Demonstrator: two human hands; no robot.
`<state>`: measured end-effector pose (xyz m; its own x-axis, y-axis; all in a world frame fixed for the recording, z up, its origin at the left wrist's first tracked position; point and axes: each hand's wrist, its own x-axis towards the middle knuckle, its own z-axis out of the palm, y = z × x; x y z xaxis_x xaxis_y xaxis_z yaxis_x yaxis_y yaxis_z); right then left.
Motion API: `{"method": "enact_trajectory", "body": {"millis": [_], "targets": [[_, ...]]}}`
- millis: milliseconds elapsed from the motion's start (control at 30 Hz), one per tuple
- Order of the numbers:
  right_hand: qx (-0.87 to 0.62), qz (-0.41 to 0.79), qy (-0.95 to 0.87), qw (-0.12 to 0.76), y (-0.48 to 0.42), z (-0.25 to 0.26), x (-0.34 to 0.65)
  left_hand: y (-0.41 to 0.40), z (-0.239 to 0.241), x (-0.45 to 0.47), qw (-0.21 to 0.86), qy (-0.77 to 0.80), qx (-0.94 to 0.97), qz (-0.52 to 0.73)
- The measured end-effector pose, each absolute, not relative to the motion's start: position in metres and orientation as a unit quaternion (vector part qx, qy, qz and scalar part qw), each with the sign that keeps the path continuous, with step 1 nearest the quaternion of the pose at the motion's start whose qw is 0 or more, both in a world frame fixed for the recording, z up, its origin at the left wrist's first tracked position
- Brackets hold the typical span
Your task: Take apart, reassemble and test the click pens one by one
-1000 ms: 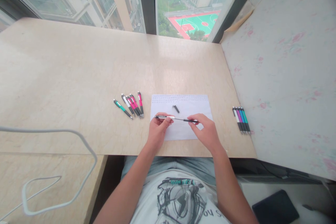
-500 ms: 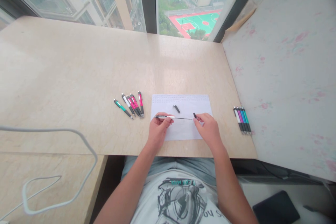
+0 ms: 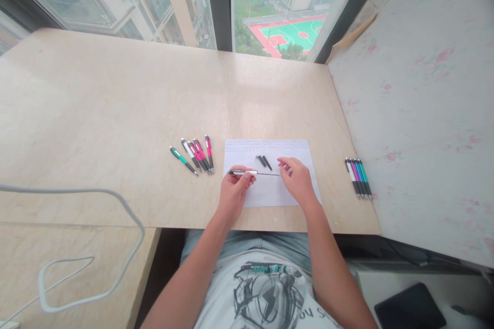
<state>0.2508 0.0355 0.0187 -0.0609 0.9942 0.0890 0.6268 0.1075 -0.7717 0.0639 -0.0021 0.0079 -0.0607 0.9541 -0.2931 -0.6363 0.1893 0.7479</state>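
Left hand (image 3: 234, 187) has thumb and fingers clamped on a white pen barrel (image 3: 253, 172), lower center of frame, over the paper sheet (image 3: 270, 194). A thin refill (image 3: 268, 174) sticks out of it, long axis running left to right, nearly level, tip pointing at my right hand (image 3: 297, 177). Tip lies at the right hand's thumb side; can't tell if they touch. Right-hand fingers loosely apart, nothing seen in them. Two black grip pieces (image 3: 264, 162) lie side by side on the sheet just above the refill, slanted; right hand is nearer.

Counts: one barrel, one refill, two grip pieces, one sheet. Left of sheet on the worktop (image 3: 116, 108): five fanned pens (image 3: 198, 157), one green, one white, three pink. Right of frame: five packed pens (image 3: 358, 179), parallel.
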Motion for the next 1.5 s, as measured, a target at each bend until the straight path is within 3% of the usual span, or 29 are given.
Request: {"method": "enact_trajectory", "body": {"millis": [133, 233, 533, 967, 1267, 1500], "targets": [[-0.555, 0.426, -0.588, 0.405, 0.018, 0.025, 0.263, -0.002, 0.007, 0.065, 0.655, 0.400, 0.198, 0.610], [-0.535, 0.473, -0.563, 0.416, 0.011, 0.029, 0.259, -0.002, 0.008, 0.065, 0.653, 0.404, 0.209, 0.605], [-0.537, 0.396, -0.628, 0.401, 0.013, 0.041, 0.239, -0.006, 0.018, 0.065, 0.704, 0.381, 0.225, 0.555], [-0.562, 0.387, -0.614, 0.396, 0.012, 0.036, 0.249, -0.003, 0.013, 0.064, 0.673, 0.396, 0.183, 0.598], [-0.646, 0.234, -0.638, 0.347, 0.035, 0.011, 0.248, -0.002, 0.013, 0.064, 0.665, 0.394, 0.175, 0.610], [-0.638, 0.281, -0.617, 0.366, 0.040, 0.014, 0.231, -0.002, 0.013, 0.064, 0.672, 0.396, 0.179, 0.599]]}}
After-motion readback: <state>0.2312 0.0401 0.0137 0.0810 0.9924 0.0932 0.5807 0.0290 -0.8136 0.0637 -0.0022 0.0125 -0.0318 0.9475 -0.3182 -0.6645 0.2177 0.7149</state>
